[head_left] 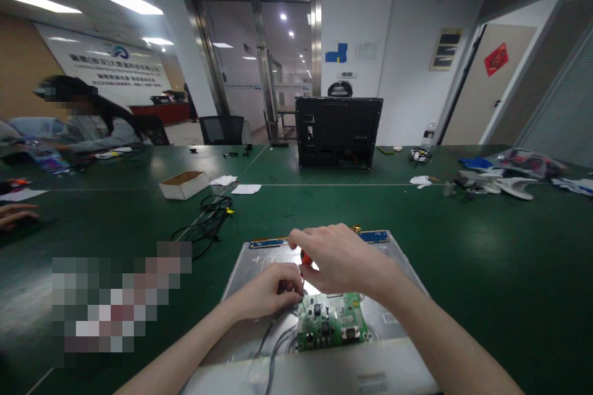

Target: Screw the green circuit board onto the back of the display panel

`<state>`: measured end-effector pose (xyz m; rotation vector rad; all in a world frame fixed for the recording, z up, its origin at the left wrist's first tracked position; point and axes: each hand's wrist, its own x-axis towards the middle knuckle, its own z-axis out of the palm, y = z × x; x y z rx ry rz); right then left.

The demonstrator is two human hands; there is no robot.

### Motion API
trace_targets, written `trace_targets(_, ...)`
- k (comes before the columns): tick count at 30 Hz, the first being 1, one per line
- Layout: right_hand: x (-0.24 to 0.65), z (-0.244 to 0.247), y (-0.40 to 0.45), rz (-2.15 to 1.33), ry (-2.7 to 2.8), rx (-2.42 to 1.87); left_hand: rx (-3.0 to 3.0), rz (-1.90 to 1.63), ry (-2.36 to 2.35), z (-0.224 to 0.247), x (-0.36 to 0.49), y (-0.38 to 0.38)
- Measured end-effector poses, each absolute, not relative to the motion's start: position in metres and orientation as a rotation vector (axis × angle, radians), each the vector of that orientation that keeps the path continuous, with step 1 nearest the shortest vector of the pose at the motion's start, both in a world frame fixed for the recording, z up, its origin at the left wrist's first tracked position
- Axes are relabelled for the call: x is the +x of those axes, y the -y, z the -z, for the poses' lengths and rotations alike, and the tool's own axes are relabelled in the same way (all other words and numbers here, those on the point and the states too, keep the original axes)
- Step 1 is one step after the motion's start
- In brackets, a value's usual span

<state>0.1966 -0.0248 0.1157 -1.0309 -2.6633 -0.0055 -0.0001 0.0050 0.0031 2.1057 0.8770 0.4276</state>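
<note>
A flat silver display panel [243, 268] lies in front of me, with a green circuit board [333, 319] on its back. My right hand [345, 259] is closed around the red handle of a screwdriver [306, 257]. The thin shaft points down at the board's upper left corner. By that tip, my left hand [271, 289] has its fingers curled and pinched; whatever they hold is hidden. Grey cables [274, 345] run over the panel left of the board. Along the panel's far edge is a narrow blue circuit strip [376, 237], partly covered by my right hand.
Black cables [210, 219] and an open cardboard box [184, 185] are to the left. A black monitor housing [340, 133] stands across the green table [486, 247]. Metal parts [491, 182] lie at right. Another person [102, 117] sits at far left; a hand [16, 216] rests nearer.
</note>
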Motion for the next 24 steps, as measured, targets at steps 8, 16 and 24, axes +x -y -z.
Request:
trace_targets(8, 0.1938, -0.1139, 0.0222, 0.032, 2.647, -1.09, 2.103, -0.426, -0.887, -0.0044, 0.0001, -0.0036)
trace_targets(16, 0.1971, -0.1179, 0.0258, -0.021, 2.697, -1.015, 2.129, -0.428, -0.876, -0.0016, -0.002, -0.0065)
trace_targets(24, 0.1952, -0.1164, 0.0236, -0.022, 2.685, -1.039, 2.126, -0.444, -0.866, -0.0034, -0.0009, -0.004)
